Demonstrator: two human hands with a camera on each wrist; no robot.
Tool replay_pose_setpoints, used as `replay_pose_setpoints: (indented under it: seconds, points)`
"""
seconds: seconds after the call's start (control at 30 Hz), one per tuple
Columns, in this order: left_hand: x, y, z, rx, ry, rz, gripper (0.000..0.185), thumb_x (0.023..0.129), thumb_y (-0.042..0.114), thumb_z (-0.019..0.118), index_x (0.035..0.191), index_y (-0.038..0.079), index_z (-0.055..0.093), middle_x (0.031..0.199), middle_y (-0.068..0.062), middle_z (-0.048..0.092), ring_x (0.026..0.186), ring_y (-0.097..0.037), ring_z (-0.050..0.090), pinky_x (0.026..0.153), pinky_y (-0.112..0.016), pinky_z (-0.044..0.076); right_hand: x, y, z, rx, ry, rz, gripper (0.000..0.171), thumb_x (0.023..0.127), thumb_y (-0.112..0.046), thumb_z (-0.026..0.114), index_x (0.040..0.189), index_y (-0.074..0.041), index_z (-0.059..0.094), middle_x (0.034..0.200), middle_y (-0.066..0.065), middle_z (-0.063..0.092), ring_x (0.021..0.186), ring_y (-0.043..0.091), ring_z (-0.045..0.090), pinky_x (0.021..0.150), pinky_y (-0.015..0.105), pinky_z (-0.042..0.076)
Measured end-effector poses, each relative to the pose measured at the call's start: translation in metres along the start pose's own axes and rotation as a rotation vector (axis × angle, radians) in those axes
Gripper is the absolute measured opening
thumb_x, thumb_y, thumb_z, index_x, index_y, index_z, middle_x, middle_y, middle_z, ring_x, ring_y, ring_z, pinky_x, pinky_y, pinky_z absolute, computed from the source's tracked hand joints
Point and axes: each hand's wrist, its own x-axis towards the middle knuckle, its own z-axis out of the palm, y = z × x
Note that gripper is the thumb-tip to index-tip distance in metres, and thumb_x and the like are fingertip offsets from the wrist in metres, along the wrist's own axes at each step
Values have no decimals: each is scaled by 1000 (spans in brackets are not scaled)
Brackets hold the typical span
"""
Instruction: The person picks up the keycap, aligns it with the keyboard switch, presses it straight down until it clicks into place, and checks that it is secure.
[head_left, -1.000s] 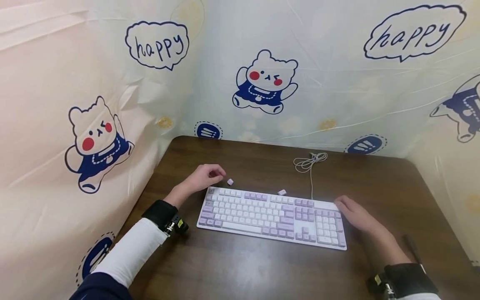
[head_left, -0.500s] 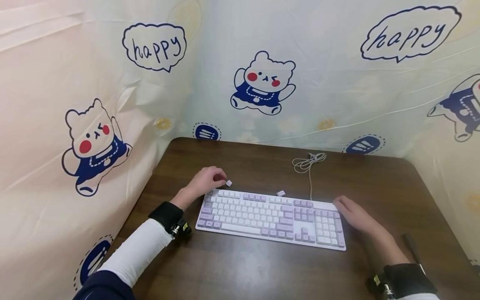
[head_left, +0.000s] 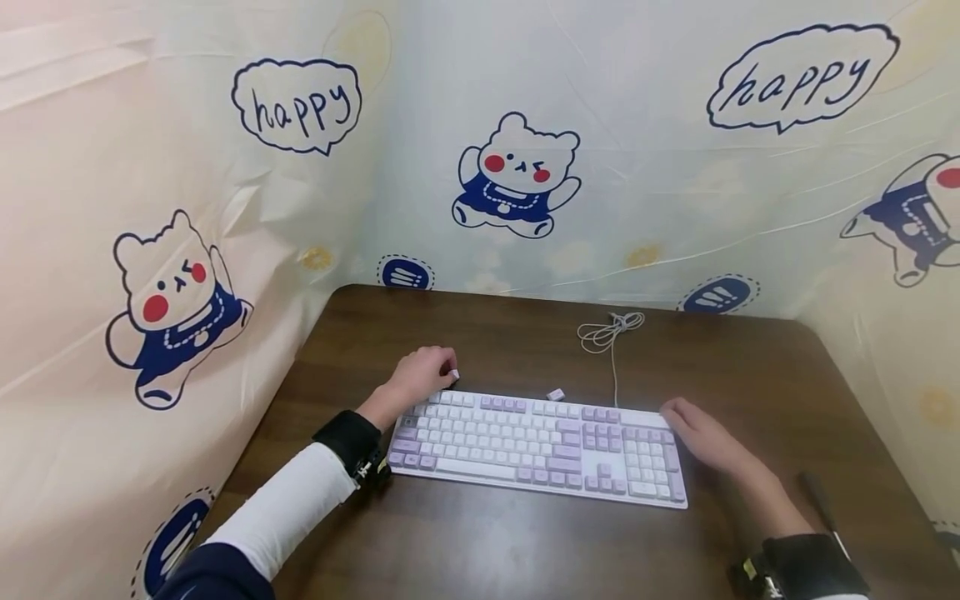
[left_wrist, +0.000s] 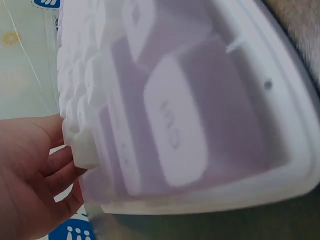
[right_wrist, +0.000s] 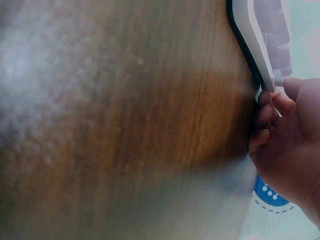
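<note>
A white and lilac keyboard lies on the dark wooden table. My left hand is at the keyboard's far left corner and pinches a small white keycap in its fingertips. In the left wrist view that keycap sits between my fingers and the keyboard's edge. My right hand rests against the keyboard's right end with its fingers loosely curled on the table. In the right wrist view my right hand's thumb touches the keyboard's side.
A second loose keycap lies just behind the keyboard's top edge. The keyboard's white cable is coiled further back. A thin black tool lies at the right, beside my right forearm. Printed curtains wall the table on three sides.
My left hand slid right to the loose keycap that lay on the table and now pinches it by the keyboard's corner. My right hand has stayed put.
</note>
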Motion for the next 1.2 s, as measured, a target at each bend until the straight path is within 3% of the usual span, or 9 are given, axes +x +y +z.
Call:
replay_pose_setpoints:
  seconds: [0.13,0.23,0.37,0.47,0.6,0.8,1.2]
  points:
    - [-1,1,1,-4,8,10,8,100,20,72,106,15,71,95,-1,69,85,-20,60,81,-38,52,0,2,0,-3,7,8,33,112,-30,47,120,-2,61,106,7,64,101,25,63,84,43,51]
    - [-4,-2,-4,-51,-5,55,8,100,19,72,107,16,72,97,1,71,87,-18,62,84,-39,55,-1,2,1,3,-4,15,34,112,-31,47,122,-2,60,106,8,64,100,25,63,84,43,51]
    - [-12,-14,-23,-147,-54,133,13,99,16,72,112,12,76,102,0,74,94,-18,66,91,-43,56,1,1,2,8,-4,7,34,112,-31,46,122,-1,60,107,9,64,100,26,62,83,42,51]
    - [-18,-24,-37,-188,-74,152,18,98,14,73,115,10,79,107,-1,75,99,-20,67,95,-45,56,4,0,2,12,-2,10,35,112,-32,46,122,-1,59,107,10,64,100,27,62,83,41,51]
    - [-28,-35,-44,-208,-76,189,20,98,13,74,116,9,80,112,-3,76,105,-23,69,97,-48,55,4,0,1,12,-19,34,38,112,-35,45,125,-1,58,109,10,64,102,27,62,84,42,51]
    - [-40,-47,-44,-276,-61,166,22,96,11,75,117,8,79,113,-4,76,104,-23,68,96,-47,56,5,1,0,-4,-17,34,41,112,-35,43,126,0,57,110,11,64,103,29,63,86,46,52]
    - [-55,-59,-44,-242,-27,121,20,97,15,75,116,8,79,111,-5,77,100,-23,67,93,-47,56,4,1,0,2,-30,38,42,112,-36,43,127,0,57,111,11,63,103,28,62,85,45,51]
